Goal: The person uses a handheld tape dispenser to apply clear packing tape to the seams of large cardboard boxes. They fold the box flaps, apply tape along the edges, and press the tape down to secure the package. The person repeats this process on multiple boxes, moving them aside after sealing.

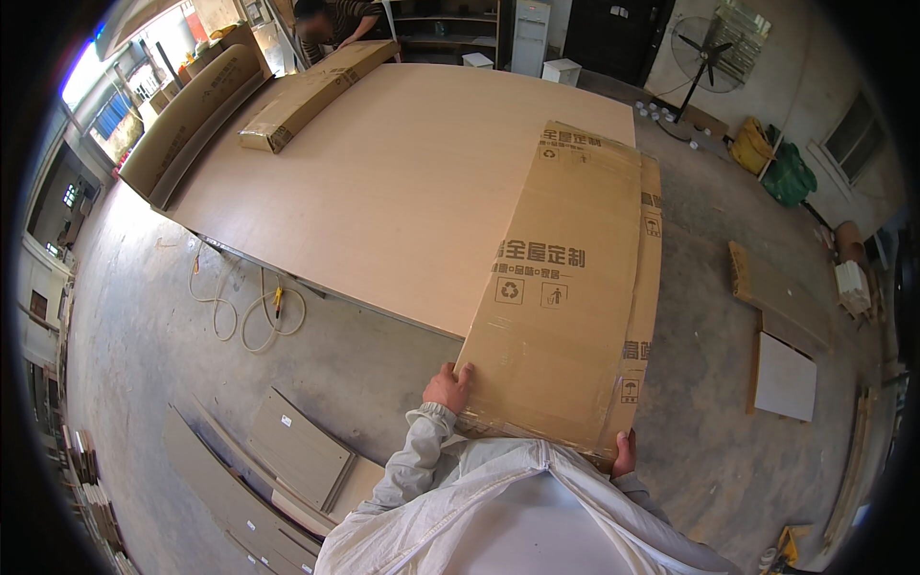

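A long, flat cardboard box (537,331) with dark printing and clear tape lies along the right end of a large pale wooden tabletop (383,192). Its near end sticks out past the table edge, close against my body. My left hand (448,388) grips the near left edge, thumb on top and the other fingers mostly hidden. At the near right corner my right hand (625,454) holds the box's side, partly covered by the carton and my sleeve.
Across the table a person (331,27) in a striped top leans over another long carton (316,96). Curled cardboard (196,125) stands at the far left. Panels (299,450) lie on the floor at left, a white board (786,377) at right. Hoses (273,311) hang by the table; a fan (707,57) stands behind.
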A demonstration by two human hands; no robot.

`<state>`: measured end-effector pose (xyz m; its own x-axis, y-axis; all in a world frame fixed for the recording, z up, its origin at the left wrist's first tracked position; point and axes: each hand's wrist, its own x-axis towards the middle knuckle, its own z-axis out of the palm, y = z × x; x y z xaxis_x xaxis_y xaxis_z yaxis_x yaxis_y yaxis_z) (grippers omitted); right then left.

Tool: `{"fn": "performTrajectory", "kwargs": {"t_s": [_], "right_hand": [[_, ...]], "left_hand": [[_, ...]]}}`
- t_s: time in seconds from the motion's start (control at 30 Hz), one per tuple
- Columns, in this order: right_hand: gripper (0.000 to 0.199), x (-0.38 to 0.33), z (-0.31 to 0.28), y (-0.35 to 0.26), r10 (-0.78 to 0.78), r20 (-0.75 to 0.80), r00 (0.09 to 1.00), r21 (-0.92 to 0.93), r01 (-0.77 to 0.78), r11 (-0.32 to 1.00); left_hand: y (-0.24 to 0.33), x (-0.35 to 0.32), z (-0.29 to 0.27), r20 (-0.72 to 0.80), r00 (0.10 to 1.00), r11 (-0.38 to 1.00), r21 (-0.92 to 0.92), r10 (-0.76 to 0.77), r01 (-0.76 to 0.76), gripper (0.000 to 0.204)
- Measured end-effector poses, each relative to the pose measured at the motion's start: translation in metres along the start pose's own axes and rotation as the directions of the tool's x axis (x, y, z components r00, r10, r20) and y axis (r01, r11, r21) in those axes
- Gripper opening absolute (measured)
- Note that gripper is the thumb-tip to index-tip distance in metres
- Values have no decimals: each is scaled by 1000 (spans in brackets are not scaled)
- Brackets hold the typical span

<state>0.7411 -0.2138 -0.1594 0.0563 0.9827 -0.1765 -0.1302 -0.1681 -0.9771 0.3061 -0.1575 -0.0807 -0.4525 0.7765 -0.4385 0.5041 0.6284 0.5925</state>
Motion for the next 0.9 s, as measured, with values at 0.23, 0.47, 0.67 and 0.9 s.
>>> {"fn": "performTrajectory", "kwargs": {"t_s": [0.23,0.47,0.67,0.9], "right_hand": [[48,-2,-2,-1,26,-24,999,-96,-28,995],[43,1,-5,0,1,13,1000,-92,1,996],[44,-1,-4,1,28,-22,999,-59,-29,998],[47,0,-3,3,25,-18,1000,-42,-26,999]], "left_hand": [[-1,1,1,7,1000,1000,7,-10,10,62],[-3,3,2,24,1000,1000,-4,-17,17,61],[-3,3,2,10,1000,1000,-1,-4,4,62],[0,1,0,13,1000,1000,8,-3,3,63]]}}
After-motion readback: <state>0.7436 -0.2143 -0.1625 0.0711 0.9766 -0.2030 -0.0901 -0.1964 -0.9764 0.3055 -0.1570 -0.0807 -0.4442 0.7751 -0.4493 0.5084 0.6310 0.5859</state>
